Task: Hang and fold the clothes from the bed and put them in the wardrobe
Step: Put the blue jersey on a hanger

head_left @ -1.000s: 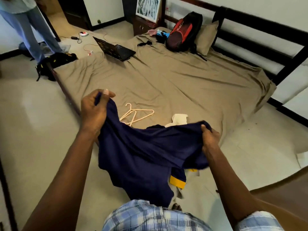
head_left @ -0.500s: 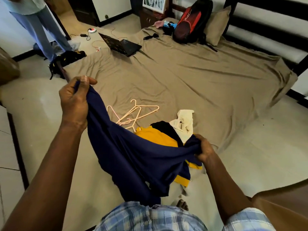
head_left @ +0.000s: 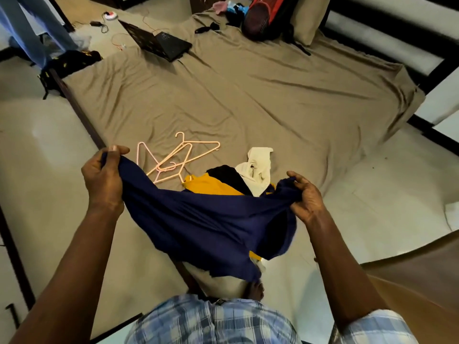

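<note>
A navy blue garment [head_left: 206, 219] hangs stretched between both hands above the near corner of the bed [head_left: 260, 100]. My left hand [head_left: 104, 177] grips one end of it, thumb on top. My right hand [head_left: 306, 197] pinches the other end. Behind the garment, a yellow garment [head_left: 211, 186], a black one [head_left: 228, 176] and a white one [head_left: 257, 167] lie bunched on the brown sheet. Pink plastic hangers [head_left: 173, 160] lie tangled just left of that pile. The lower part of the yellow garment is hidden by the navy cloth.
An open laptop [head_left: 159, 42] sits at the bed's far left edge. A red and black backpack [head_left: 263, 16] leans on a pillow [head_left: 308, 18] at the head. A person in jeans [head_left: 37, 33] stands far left by a black bag [head_left: 69, 62]. Cables lie on the tiled floor.
The view has tilted down toward the bed. My hands have spread the navy garment wider, the right hand rising; the clothes pile behind it now shows more.
</note>
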Demonstrator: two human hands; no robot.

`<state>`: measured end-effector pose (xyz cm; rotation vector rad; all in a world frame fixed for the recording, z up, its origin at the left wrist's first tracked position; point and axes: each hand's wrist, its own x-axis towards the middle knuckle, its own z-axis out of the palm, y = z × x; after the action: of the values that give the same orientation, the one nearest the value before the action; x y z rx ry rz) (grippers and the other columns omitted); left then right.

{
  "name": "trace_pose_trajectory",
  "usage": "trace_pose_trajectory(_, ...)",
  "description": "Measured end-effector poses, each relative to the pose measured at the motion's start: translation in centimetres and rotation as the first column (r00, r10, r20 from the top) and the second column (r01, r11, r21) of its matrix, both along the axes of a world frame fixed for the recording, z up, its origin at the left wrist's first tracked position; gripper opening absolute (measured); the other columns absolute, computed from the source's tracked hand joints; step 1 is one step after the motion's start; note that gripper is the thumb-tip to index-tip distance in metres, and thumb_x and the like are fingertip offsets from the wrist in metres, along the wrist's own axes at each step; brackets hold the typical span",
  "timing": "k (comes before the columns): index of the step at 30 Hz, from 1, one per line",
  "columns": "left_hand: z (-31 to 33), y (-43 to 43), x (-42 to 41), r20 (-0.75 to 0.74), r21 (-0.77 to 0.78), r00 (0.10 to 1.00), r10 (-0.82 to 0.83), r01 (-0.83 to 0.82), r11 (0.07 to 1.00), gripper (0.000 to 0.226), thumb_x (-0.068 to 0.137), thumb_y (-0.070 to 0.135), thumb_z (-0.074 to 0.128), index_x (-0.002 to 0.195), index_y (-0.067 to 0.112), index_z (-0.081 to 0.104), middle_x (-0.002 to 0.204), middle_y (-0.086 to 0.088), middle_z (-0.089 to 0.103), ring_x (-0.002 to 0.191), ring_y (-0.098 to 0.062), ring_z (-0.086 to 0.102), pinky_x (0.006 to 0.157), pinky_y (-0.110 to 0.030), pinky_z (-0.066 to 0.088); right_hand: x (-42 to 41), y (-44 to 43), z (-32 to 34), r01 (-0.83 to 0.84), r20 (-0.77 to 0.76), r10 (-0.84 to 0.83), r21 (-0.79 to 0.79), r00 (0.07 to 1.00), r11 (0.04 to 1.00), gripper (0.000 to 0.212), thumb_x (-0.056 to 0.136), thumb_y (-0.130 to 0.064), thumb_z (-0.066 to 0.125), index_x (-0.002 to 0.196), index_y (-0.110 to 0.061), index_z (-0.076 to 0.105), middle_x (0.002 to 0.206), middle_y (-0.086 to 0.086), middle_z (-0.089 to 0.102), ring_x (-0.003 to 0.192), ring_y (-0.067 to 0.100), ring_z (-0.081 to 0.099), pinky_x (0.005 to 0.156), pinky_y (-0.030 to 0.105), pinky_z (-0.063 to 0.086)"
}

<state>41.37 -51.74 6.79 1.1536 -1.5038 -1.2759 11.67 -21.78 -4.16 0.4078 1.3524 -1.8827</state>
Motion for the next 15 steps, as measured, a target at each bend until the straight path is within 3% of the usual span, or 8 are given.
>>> trace_pose_trajectory(4,0.8,0.2,-0.5,-0.050,-0.026,0.999,0.020,-0.022,0.999,0.027,0.098,0.045,0.061,0.084,0.030,0.079,0.097,-0.005,0.069,0.095,-0.023,0.058,0.092,-0.042,0.050,-0.6,1.6,-1.7,0.006,0.083,-0.012,0.064,0.996,0.998,0.022,0.098,0.002,0.047,0.097,-0.003,0.068,0.076,0.010,0.069,0.066,0.022,0.070,0.057,0.027,0.059)
trace_pose_trajectory(6,1.3,0.0,-0.7,-0.034,-0.049,0.999,0.030,-0.032,0.998,0.028,0.098,0.047,0.061,0.086,0.028,0.079,0.098,-0.009,0.069,0.095,-0.026,0.058,0.092,-0.045,0.050,-0.9,2.2,-3.4,-0.078,-0.021,0.084,0.200,0.996,0.977,0.017,0.092,0.007,0.063,0.103,-0.002,0.072,0.081,0.010,0.070,0.072,0.022,0.068,0.059,0.026,0.058)
trace_pose_trajectory(9,2.2,0.0,-0.9,0.022,-0.119,0.999,0.032,-0.029,0.992,0.028,0.101,0.045,0.059,0.087,0.029,0.078,0.091,0.002,0.069,0.091,-0.021,0.057,0.085,-0.037,0.049,-1.3,3.3,-5.6,-0.286,-0.203,0.485,0.596,0.851,0.750,0.032,0.084,0.008,0.070,0.110,-0.010,0.075,0.080,0.004,0.069,0.072,0.020,0.064,0.064,0.027,0.050)
trace_pose_trajectory(11,2.8,0.3,-0.9,0.057,-0.183,0.997,0.042,-0.031,0.983,0.029,0.105,0.040,0.055,0.092,0.025,0.075,0.085,0.013,0.066,0.084,-0.009,0.056,0.080,-0.027,0.047,-1.8,4.0,-6.4,-0.212,-0.244,0.559,0.749,0.792,0.627,0.030,0.083,0.004,0.067,0.093,-0.023,0.076,0.084,0.006,0.072,0.077,0.026,0.066,0.067,0.028,0.047)
trace_pose_trajectory(12,3.0,0.3,-0.8,0.058,-0.208,0.996,0.071,-0.057,0.976,0.029,0.106,0.037,0.053,0.095,0.020,0.074,0.083,0.016,0.065,0.080,-0.002,0.056,0.078,-0.022,0.046,-2.3,4.4,-6.6,-0.127,-0.284,0.441,0.704,0.852,0.699,0.031,0.084,0.004,0.065,0.089,-0.025,0.074,0.089,0.010,0.074,0.080,0.030,0.068,0.067,0.029,0.049)
trace_pose_trajectory(13,3.2,0.2,-0.6,0.046,-0.231,0.992,0.116,-0.103,0.968,0.029,0.107,0.034,0.051,0.097,0.016,0.073,0.083,0.017,0.065,0.077,0.003,0.056,0.076,-0.018,0.045,-2.8,4.4,-6.6,0.033,-0.326,0.181,0.556,0.928,0.831,0.029,0.087,0.005,0.063,0.093,-0.022,0.072,0.095,0.014,0.073,0.080,0.032,0.069,0.064,0.030,0.052)
trace_pose_trajectory(14,3.3,0.1,-0.3,0.032,-0.242,0.985,0.169,-0.156,0.958,0.029,0.106,0.032,0.050,0.097,0.016,0.072,0.083,0.017,0.065,0.075,0.005,0.056,0.074,-0.016,0.045,-3.1,4.5,-6.6,0.182,-0.249,-0.086,0.394,0.965,0.901,0.024,0.092,0.003,0.059,0.102,-0.017,0.069,0.099,0.016,0.070,0.079,0.031,0.068,0.059,0.030,0.055)
trace_pose_trajectory(15,3.2,-0.3,0.0,0.021,-0.233,0.975,0.220,-0.210,0.950,0.028,0.106,0.032,0.050,0.095,0.018,0.072,0.083,0.018,0.065,0.074,0.006,0.056,0.074,-0.017,0.045,-3.1,4.4,-6.6,0.224,-0.097,-0.205,0.276,0.974,0.935,0.017,0.100,-0.007,0.055,0.110,-0.016,0.065,0.103,0.015,0.068,0.078,0.028,0.066,0.057,0.030,0.056)
